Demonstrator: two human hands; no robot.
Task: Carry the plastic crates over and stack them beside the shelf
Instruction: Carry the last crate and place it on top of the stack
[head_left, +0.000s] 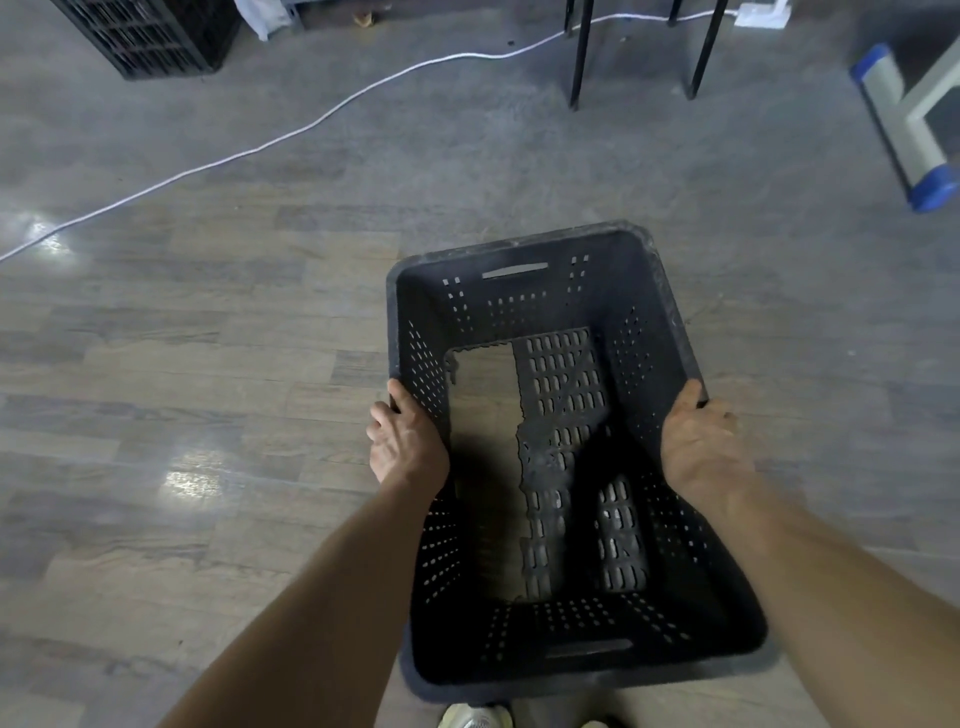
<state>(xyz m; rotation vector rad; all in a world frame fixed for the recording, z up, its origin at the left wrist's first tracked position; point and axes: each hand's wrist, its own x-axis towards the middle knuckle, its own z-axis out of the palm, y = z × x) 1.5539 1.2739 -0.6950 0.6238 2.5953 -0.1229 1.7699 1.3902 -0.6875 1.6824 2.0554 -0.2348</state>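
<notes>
A dark perforated plastic crate (524, 249) hangs in front of me above the wood-look floor, held by both long rims. Part of its bottom is broken out, so the floor shows through. My left hand (405, 436) grips the left rim, thumb over the edge. My right hand (701, 441) grips the right rim the same way. Another black lattice crate (150, 36) stands on the floor at the far upper left.
A white cable (291, 132) runs across the floor from the left edge to a white power strip (761, 13) at the top right. Black furniture legs (579, 57) stand at the top centre. A folded ladder with blue feet (904, 130) lies at right. My shoes (475, 717) show below the crate.
</notes>
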